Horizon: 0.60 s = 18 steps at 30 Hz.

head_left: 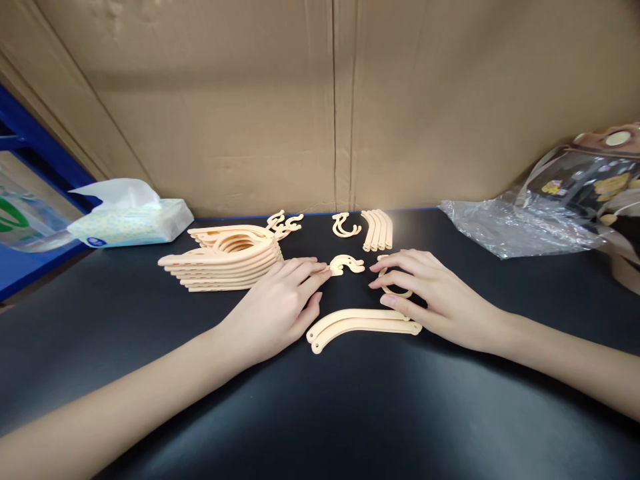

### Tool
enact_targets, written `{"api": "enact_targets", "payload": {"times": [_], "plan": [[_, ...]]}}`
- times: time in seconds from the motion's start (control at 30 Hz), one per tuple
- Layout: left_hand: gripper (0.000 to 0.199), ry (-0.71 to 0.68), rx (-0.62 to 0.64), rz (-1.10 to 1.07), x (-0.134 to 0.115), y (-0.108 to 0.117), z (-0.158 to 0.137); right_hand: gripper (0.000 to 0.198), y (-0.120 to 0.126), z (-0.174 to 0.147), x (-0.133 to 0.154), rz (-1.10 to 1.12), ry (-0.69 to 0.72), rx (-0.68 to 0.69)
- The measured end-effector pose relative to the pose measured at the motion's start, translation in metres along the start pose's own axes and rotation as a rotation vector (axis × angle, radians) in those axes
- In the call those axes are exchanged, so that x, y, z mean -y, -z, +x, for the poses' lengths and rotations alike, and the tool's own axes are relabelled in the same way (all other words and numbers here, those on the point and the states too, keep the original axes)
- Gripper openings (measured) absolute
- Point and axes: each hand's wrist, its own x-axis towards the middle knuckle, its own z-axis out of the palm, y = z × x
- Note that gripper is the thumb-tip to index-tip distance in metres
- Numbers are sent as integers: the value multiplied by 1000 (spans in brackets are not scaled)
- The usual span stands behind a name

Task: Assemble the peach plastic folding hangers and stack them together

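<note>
My left hand [285,301] lies low over the black table, its fingers stretched out. Its fingertips reach the edge of a small beige plastic hook piece [350,263]; whether they press on it I cannot tell. My right hand [430,293] is spread above another beige curved piece [399,292], which its fingers partly hide. In front of both hands lie two beige curved bars [360,325] side by side, with holes at their ends. The right thumb is close to their right ends. Beside my left hand rises a stack of beige plastic hanger parts [225,263].
At the back lie loose beige hooks [285,225], a further hook piece [346,225] and several curved bars [377,230]. A tissue pack [133,223] is at left. Crumpled clear plastic [520,227] and a transparent bag [585,177] sit at right. Cardboard [240,107] walls the rear edge.
</note>
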Motion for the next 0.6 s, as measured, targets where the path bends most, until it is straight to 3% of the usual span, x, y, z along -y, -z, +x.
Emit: {"api": "enact_targets", "payload": {"times": [0.37,0.6], "plan": [[37,-24,-18,19,2,-2,-2,24,15,6,-23,-188,113,-94],[34,-146,-134,-12,4,4,-4,28,20,8,-41,-324,190,-46]]}}
